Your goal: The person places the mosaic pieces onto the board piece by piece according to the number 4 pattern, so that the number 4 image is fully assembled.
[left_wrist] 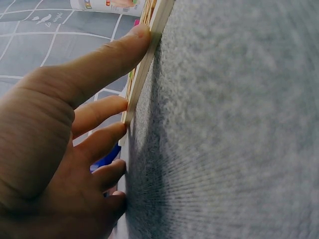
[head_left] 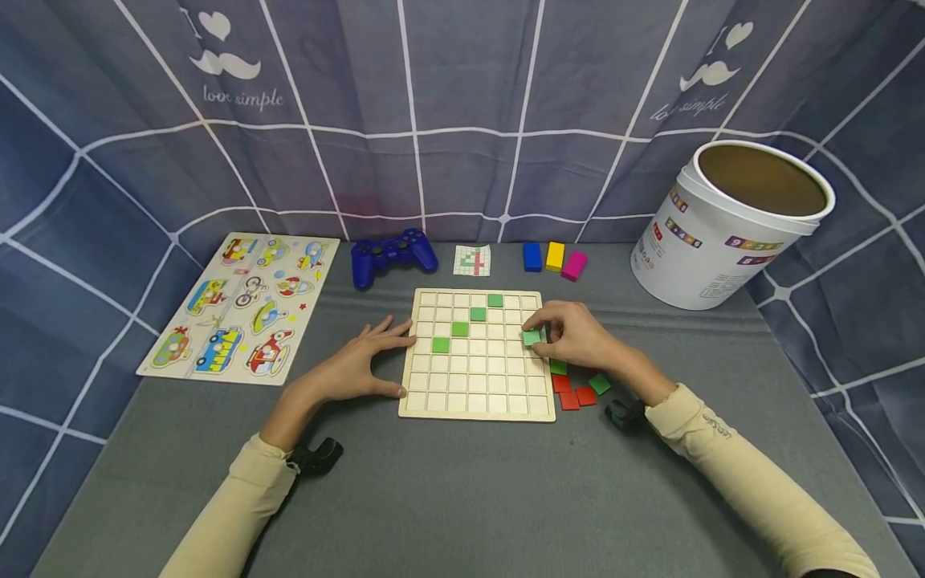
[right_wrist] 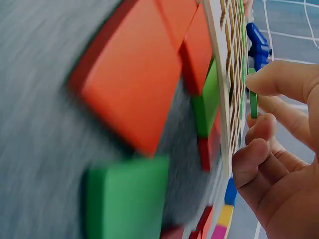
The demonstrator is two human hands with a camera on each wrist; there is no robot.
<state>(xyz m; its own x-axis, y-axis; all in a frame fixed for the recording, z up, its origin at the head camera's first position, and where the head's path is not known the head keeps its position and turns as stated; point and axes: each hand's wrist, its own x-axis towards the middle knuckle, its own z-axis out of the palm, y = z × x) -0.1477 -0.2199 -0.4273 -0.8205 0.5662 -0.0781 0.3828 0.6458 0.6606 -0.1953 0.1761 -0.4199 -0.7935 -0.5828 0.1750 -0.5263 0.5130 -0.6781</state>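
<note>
A pale wooden grid board (head_left: 477, 405) lies flat on the grey table. Green square tiles sit in several of its cells, forming a diagonal that rises to the right. My left hand (head_left: 361, 363) touches the board's left edge, thumb and fingers spread and fairly straight; the left wrist view shows the thumb (left_wrist: 107, 62) against the rim. Over the right side of the board, my right hand (head_left: 578, 333) pinches a green tile (head_left: 531, 337) between thumb and fingertips. In the right wrist view that tile (right_wrist: 253, 94) is held edge-on, just off the grid.
Loose red tiles (head_left: 570, 400) and green tiles (head_left: 599, 384) lie right of the board. Behind it are a blue game controller (head_left: 393, 255), a small pattern card (head_left: 472, 261) and coloured blocks (head_left: 554, 256). A picture board (head_left: 246, 309) lies left; a white bucket (head_left: 711, 241) stands right.
</note>
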